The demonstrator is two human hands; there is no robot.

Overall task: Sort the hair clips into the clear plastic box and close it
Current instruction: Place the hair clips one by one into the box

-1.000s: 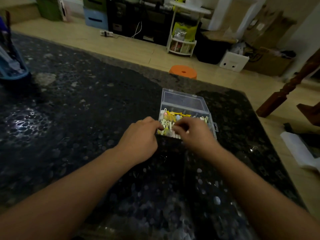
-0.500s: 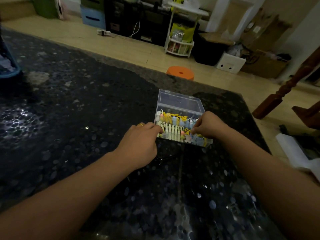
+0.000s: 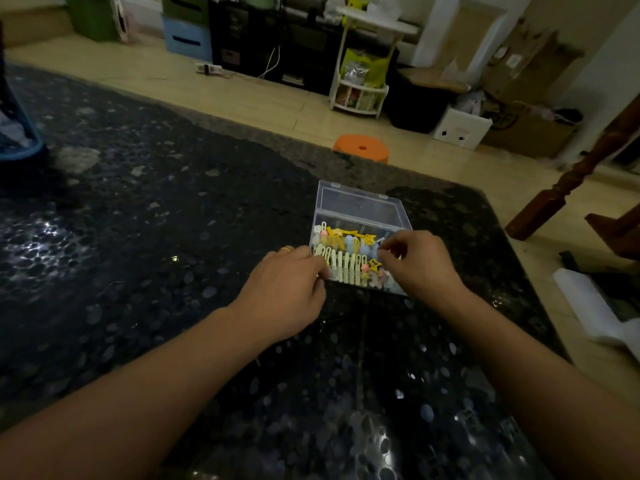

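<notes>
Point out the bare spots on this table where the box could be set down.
Bare: the wide dark table stretch left of the left hand, and the near strip between both forearms. Crowded: around the clear box, where the right hand works the hair clips.

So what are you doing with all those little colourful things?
A person is sorting hair clips into a clear plastic box on a dark speckled table. The left hand rests at the box's near left corner, and the right hand pinches something small over the clips. The lid is open.
</notes>
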